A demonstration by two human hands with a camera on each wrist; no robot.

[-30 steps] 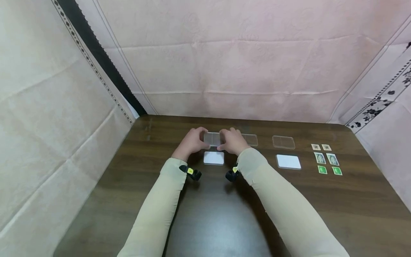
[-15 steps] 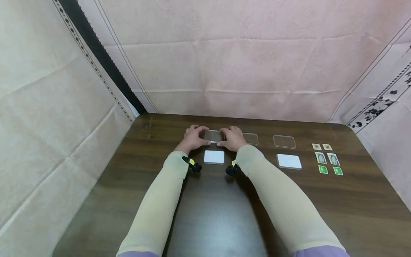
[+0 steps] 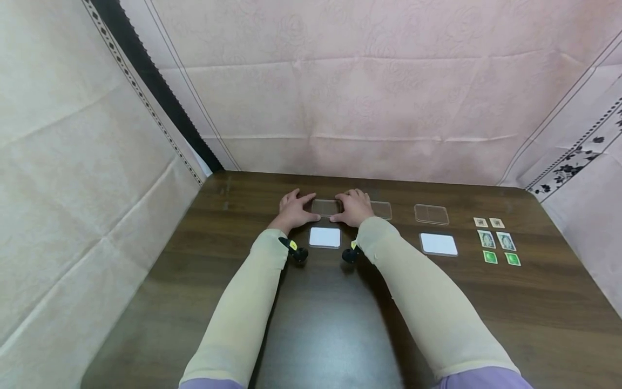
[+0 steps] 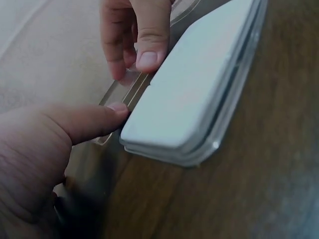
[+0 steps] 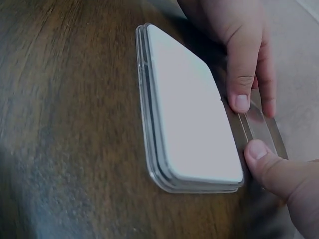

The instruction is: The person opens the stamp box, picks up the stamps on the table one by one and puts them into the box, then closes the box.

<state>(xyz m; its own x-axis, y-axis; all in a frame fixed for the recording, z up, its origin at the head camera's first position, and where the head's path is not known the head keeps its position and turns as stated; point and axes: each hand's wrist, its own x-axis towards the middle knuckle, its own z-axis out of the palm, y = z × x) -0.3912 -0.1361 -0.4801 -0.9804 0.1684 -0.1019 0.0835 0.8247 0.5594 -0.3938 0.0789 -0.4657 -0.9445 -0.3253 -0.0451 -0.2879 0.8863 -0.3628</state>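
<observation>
My left hand and right hand hold a thin clear plastic lid by its two ends, far back on the table. Each thumb lies at the lid's near edge, with fingers at the far edge. In the left wrist view, the left thumb tip touches the clear lid beside the right hand's thumb. Just on the near side sits a flat white rounded rectangle in a clear base, its layered edge showing in the right wrist view. My right hand partly covers a second clear lid.
Farther right lie a third clear lid and another white rounded rectangle. Several small stamp-like pictures stand in two columns near the right side, the front ones green. Pale cloth hangs behind the brown wooden table.
The hands have shifted slightly away from the near white rectangle with the clear lid, which now lies level with the other lids. The left fingers have straightened a little.
</observation>
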